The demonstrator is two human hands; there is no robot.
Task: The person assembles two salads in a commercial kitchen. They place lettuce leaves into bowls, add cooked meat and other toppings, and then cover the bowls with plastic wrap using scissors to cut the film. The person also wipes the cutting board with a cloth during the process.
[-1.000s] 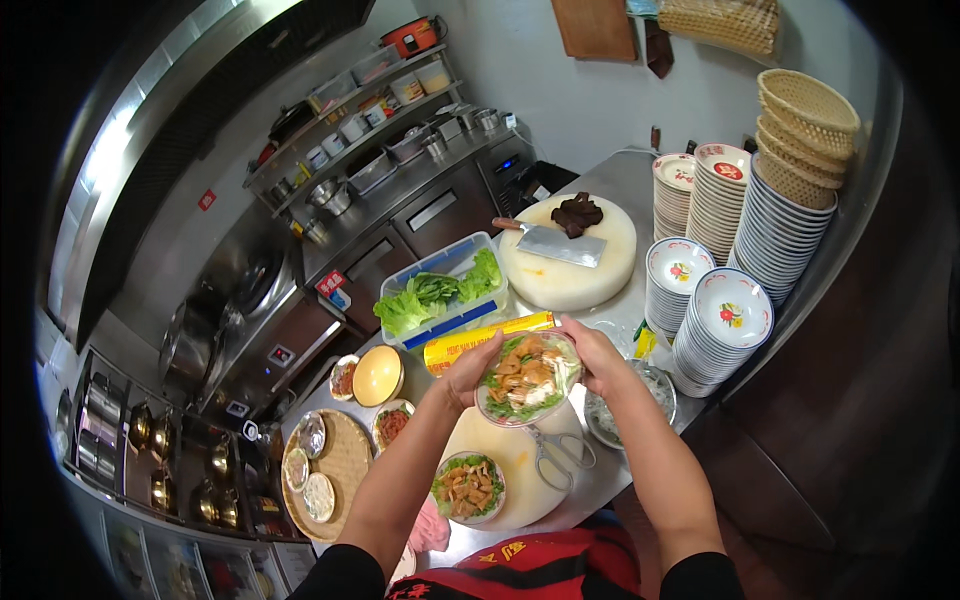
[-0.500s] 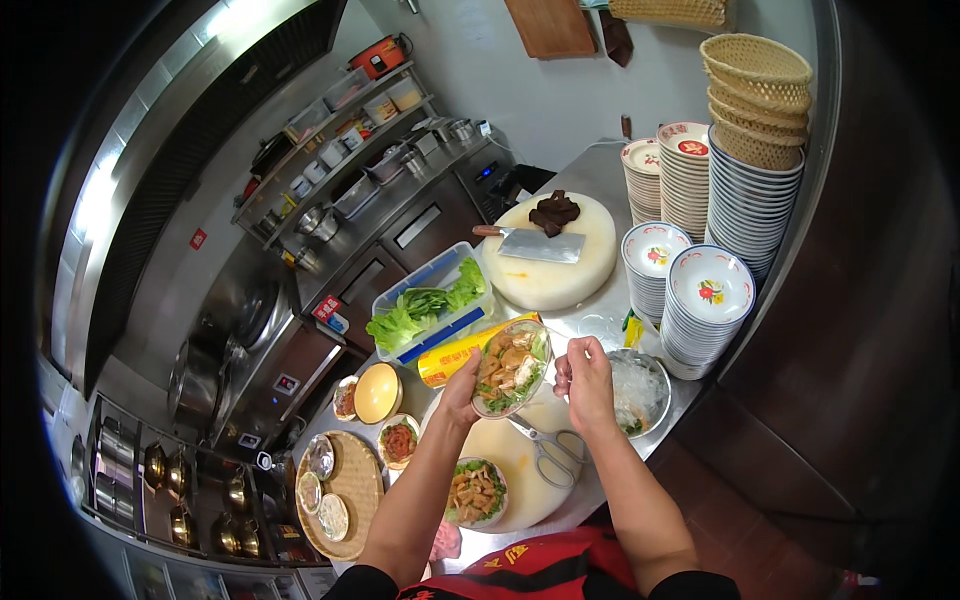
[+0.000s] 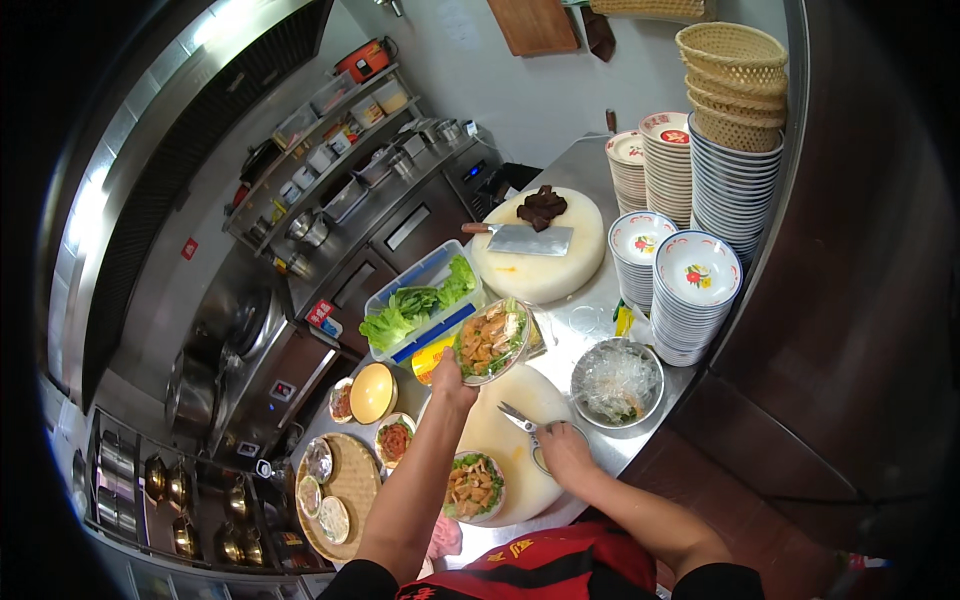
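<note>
My left hand [image 3: 452, 382] grips the side of a bowl of food [image 3: 490, 342], with browned pieces over green leaves and a shiny clear film on it. It is held tilted above the near round cutting board [image 3: 500, 425]. My right hand [image 3: 566, 455] has its fingers closed around the handles of a pair of scissors [image 3: 522, 418], whose blades point up and left over that board. A second bowl of similar food [image 3: 474, 488] stands at the board's lower left edge. Right of the board sits a metal bowl [image 3: 655, 400] filled with crumpled clear plastic.
Behind lie a plastic tub of lettuce [image 3: 425, 305] and a thick round board [image 3: 580, 235] bearing a cleaver [image 3: 530, 240] and dark meat. Stacked bowls [image 3: 697, 290] rise at the right. A woven tray [image 3: 355, 475], a yellow bowl [image 3: 374, 393] and small dishes stand left.
My right hand has come down from beside the held bowl and closed on the scissors' handles. The bowl in my left hand has shifted slightly left and up.
</note>
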